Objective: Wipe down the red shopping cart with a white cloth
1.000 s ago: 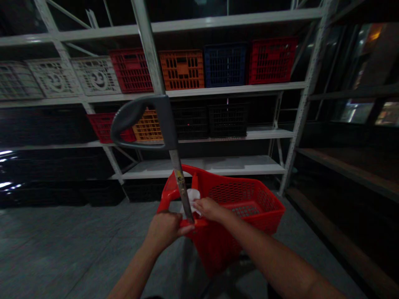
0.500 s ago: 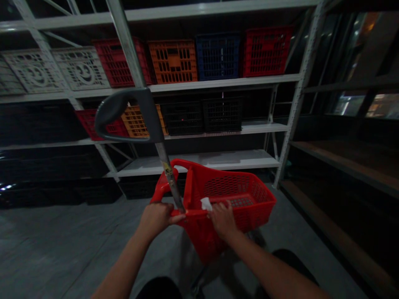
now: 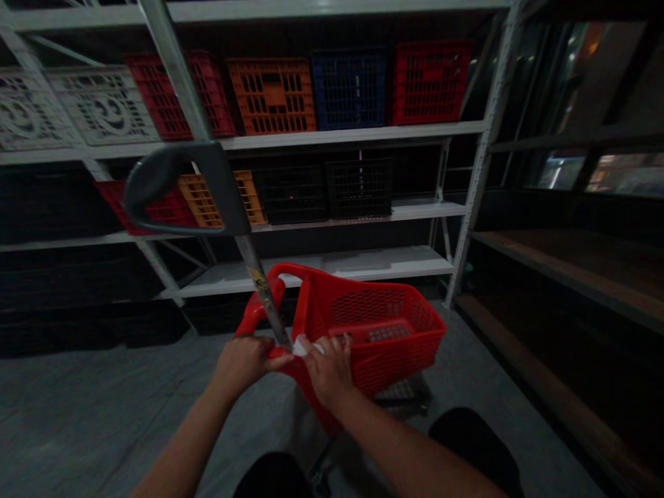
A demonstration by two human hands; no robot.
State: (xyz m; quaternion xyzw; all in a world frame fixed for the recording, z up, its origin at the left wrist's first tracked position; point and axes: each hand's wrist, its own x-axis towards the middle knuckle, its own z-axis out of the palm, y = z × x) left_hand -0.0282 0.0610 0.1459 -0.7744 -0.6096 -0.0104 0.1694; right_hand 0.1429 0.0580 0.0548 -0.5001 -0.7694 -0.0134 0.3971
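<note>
A red plastic shopping cart (image 3: 399, 356) stands on the floor in front of me, its basket pointing right. My left hand (image 3: 246, 363) is closed around the cart's handle end, beside a metal pole (image 3: 267, 301). In my right hand (image 3: 329, 370) is a small white cloth (image 3: 299, 346), pressed on the near rim of the basket close to the pole. The pole rises to the upper left and carries a grey loop handle (image 3: 228, 187). Both hands touch the cart.
A white metal rack (image 3: 321, 266) behind the cart holds an orange crate (image 3: 272, 97), a blue crate (image 3: 348, 90), a red crate (image 3: 430, 83) and several others. Brown shelves (image 3: 565, 266) stand at the right. My knees show at the bottom.
My right hand has slid left along the basket's rim with the white cloth, nearer the pole and my left hand. My left hand keeps its hold. The view has shifted slightly.
</note>
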